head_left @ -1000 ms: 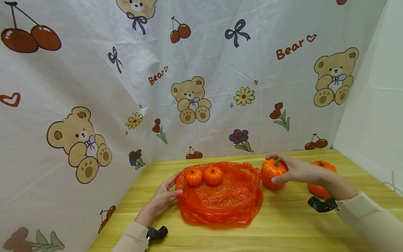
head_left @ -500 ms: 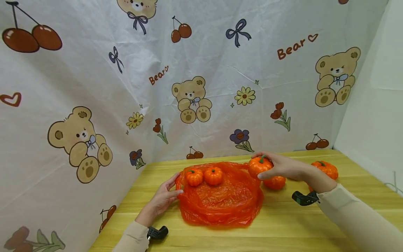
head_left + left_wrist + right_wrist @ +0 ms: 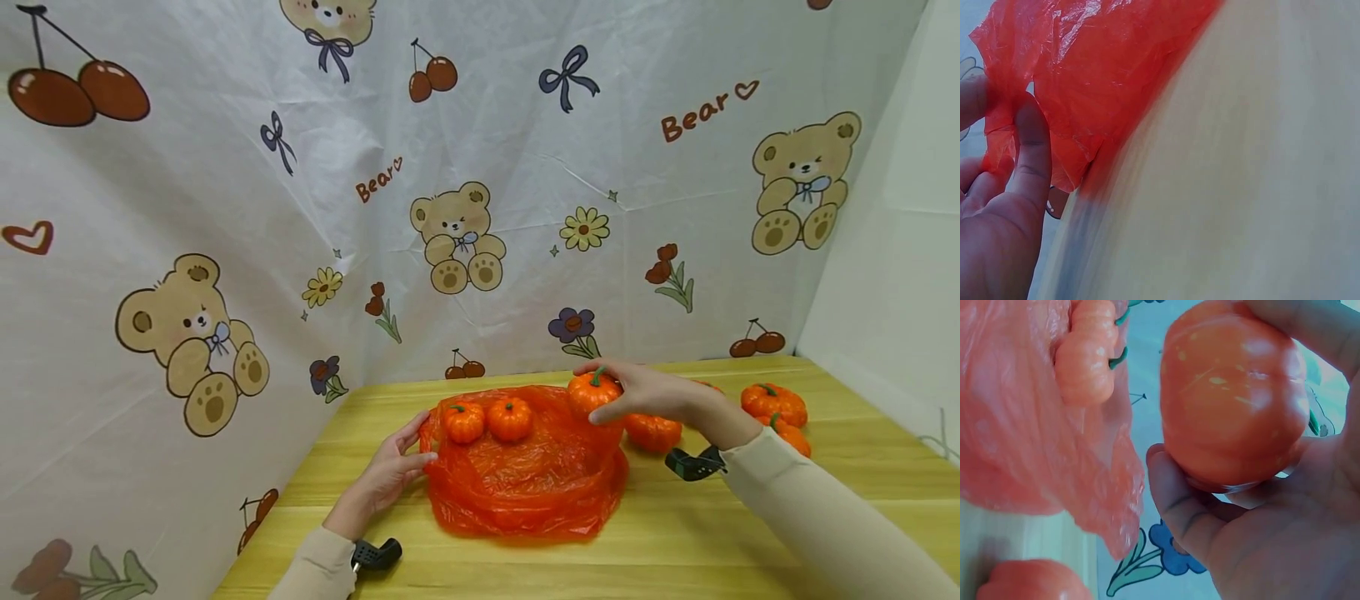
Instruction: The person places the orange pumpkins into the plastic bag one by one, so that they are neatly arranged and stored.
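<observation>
An orange plastic bag lies spread open on the wooden table, two small toy pumpkins inside it toward the back left. My left hand pinches the bag's left edge; the left wrist view shows thumb and fingers on the thin film. Above the bag's right rim, my right hand grips a larger toy pumpkin by its sides, green stem up. In the right wrist view this pumpkin sits between thumb and fingers, apart from the bag.
Another pumpkin stands on the table just right of the bag. Farther right are two more pumpkins, and part of another shows behind the right wrist. A printed cloth hangs behind the table; a white wall is at right.
My right hand has carried the pumpkin left from beside the bag to over its right rim, uncovering another pumpkin on the table. The left hand stays on the bag's edge.
</observation>
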The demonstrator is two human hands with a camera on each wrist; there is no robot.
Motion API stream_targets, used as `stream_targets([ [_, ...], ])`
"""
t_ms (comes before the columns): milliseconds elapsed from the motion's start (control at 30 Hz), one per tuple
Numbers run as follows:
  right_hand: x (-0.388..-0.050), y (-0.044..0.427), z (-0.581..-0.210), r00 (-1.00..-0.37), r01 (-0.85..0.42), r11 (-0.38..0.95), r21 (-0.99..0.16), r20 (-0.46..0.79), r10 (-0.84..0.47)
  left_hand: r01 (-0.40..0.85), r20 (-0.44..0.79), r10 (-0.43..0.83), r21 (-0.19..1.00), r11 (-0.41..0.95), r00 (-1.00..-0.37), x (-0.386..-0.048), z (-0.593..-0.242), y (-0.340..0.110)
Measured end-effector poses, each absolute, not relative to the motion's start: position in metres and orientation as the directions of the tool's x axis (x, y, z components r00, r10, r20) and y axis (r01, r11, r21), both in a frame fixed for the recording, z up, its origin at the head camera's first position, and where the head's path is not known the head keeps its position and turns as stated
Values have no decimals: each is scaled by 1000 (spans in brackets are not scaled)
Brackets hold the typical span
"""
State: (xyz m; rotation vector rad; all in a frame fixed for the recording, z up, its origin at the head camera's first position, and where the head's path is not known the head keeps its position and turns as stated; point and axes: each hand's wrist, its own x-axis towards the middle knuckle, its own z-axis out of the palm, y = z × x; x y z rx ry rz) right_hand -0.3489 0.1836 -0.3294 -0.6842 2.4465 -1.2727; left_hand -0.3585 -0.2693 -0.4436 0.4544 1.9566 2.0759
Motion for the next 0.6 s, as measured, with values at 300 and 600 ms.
stream_targets([
  [300,-364,167,-335,-804,-262,453,-852,-66,-590,31,54,386,997,-66,-921,-360,-445,-269],
  [600,-376,148,-347,-759,-276,422,-863,-73,-647,32,53,387,998,-61,-921,-359,-446,-268],
])
